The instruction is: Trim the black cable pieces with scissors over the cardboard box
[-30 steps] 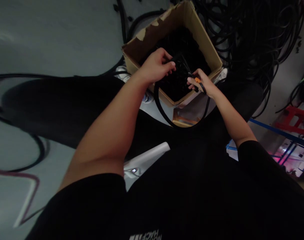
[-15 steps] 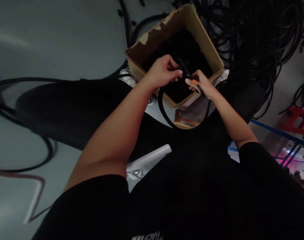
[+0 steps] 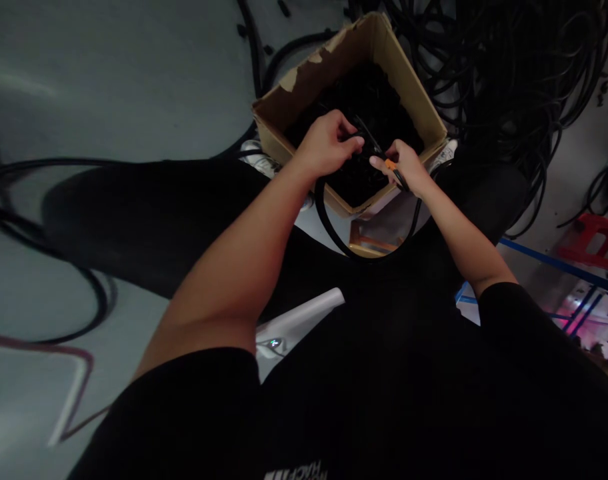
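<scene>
Head view: left hand (image 3: 328, 143) clamped on black cable (image 3: 360, 135); right hand (image 3: 403, 167) pinching orange tag (image 3: 391, 164); both over cardboard box rim (image 3: 415, 95).

I am handling a matt black rubber cable (image 3: 325, 217) and a smooth orange plastic tab (image 3: 390, 163), above a matt tan cardboard box (image 3: 409, 87) with rough, torn brown paper facing (image 3: 297, 79) along its rim. I am wearing a matt black cloth sleeve (image 3: 524, 333).
</scene>
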The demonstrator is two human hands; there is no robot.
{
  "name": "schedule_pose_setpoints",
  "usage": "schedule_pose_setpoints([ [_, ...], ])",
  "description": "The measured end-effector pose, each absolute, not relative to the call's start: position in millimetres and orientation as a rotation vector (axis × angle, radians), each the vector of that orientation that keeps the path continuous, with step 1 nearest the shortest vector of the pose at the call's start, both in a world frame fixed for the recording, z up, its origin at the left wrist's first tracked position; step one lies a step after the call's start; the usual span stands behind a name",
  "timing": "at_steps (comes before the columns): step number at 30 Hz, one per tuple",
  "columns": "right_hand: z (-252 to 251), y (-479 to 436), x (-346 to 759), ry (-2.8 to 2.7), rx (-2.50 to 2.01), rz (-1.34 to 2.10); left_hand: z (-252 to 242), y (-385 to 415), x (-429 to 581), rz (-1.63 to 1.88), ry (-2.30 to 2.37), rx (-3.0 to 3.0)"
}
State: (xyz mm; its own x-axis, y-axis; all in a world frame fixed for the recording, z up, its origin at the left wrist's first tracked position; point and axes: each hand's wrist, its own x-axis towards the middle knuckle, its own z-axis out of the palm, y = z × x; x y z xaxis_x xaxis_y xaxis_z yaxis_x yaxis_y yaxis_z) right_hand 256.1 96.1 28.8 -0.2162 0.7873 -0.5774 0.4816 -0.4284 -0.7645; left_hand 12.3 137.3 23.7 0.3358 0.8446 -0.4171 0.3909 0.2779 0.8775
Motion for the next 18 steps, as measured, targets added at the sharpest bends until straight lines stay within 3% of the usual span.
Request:
schedule_pose_setpoints([
  [9,43,103,263,-1.602,-1.719,1.588,9,141,4,0.47,1.136,1.208],
  [18,32,94,264,-1.511,-1.756,1.776,17,140,-1,0.479,1.142,1.125],
])
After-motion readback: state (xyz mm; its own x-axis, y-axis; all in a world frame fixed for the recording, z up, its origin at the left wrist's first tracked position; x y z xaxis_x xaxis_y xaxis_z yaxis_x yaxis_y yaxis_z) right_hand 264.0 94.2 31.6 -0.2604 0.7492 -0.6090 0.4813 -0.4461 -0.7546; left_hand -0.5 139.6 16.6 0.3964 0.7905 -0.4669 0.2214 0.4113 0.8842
